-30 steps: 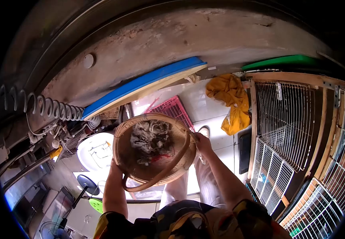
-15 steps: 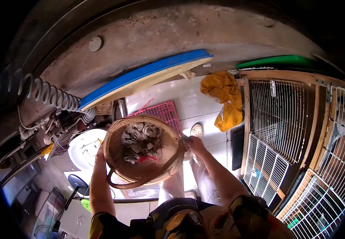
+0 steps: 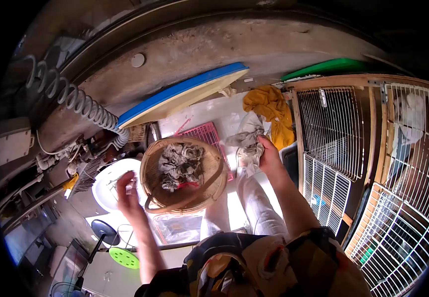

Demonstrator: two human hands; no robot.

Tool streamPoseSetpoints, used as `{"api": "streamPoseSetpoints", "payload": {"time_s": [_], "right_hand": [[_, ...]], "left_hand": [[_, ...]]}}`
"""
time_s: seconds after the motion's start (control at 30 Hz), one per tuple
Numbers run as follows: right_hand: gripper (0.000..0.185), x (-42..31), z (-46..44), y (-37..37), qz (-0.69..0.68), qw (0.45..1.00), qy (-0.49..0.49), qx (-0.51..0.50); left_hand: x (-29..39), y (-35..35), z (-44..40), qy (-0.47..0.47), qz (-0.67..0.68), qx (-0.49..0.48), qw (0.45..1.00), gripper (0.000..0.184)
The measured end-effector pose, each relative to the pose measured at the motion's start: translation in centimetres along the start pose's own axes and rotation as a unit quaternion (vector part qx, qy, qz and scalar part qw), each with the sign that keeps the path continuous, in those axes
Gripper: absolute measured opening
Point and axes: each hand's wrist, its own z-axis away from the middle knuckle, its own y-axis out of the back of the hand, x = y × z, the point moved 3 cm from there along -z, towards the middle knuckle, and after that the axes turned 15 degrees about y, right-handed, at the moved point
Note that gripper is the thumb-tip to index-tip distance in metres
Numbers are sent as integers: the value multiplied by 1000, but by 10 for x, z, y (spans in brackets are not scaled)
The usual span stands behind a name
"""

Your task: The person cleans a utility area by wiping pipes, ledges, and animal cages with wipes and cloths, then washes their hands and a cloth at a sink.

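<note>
A round wicker basket (image 3: pixel 214 185) with a broad curved handle sits in front of me. Crumpled grey cloths (image 3: pixel 180 166) and a strip of something red lie inside it. To its right, my right hand (image 3: pixel 270 156) grips a greyish-white rag (image 3: pixel 248 133), which bunches up above the fingers. My left hand (image 3: pixel 128 190) is off the basket's left side, its fingers apart and partly bent, with nothing visible in them. Behind that hand stands a white basin (image 3: pixel 103 190).
Wire cages (image 3: pixel 331 133) in wooden frames line the right side. A mustard-yellow cloth (image 3: pixel 271 111) and a pink plastic grate (image 3: pixel 204 133) lie on the floor. Along the wall leans a blue-edged board (image 3: pixel 185 91). A coiled hose (image 3: pixel 83 104) hangs at left, above pipes; a green disc (image 3: pixel 124 257) lies below.
Both hands have come away from the basket. My right hand has moved up and right and now shows a rag in it. The left hand has drawn back toward me.
</note>
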Motion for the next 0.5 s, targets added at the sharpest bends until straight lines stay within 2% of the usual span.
{"api": "streamPoseSetpoints", "payload": {"time_s": [0.1, 0.13, 0.17, 0.23, 0.27, 0.33, 0.4, 0.47, 0.5], "right_hand": [[33, 3, 25, -8, -22, 1000, -18, -11], [34, 5, 36, -13, -25, 999, -18, -16], [35, 6, 49, -28, -44, 998, -14, -52], [34, 0, 76, -59, -80, 988, -45, -125], [35, -7, 92, -70, -39, 990, -76, -115], [35, 3, 91, -41, -65, 985, -143, -71], [33, 15, 78, -6, -78, 984, -137, -85], [29, 15, 58, 36, -8, 988, -110, -112], [28, 3, 52, 44, 49, 989, -103, -92]], "left_hand": [[52, -83, 73, -79, 4, -207, 975, 24], [58, -111, 87, -161, -86, -241, 953, 32], [55, -135, 102, -154, -156, -231, 948, 39], [45, -168, 117, -144, -161, -220, 951, 37], [40, -179, 119, -145, -166, -205, 954, 34], [10, -197, 118, -143, -172, -181, 958, 29], [-21, -215, 119, -122, -166, -168, 964, 20], [-32, -233, 123, -101, -151, -183, 966, 13], [-40, -243, 129, -80, -146, -199, 966, 12]]}}
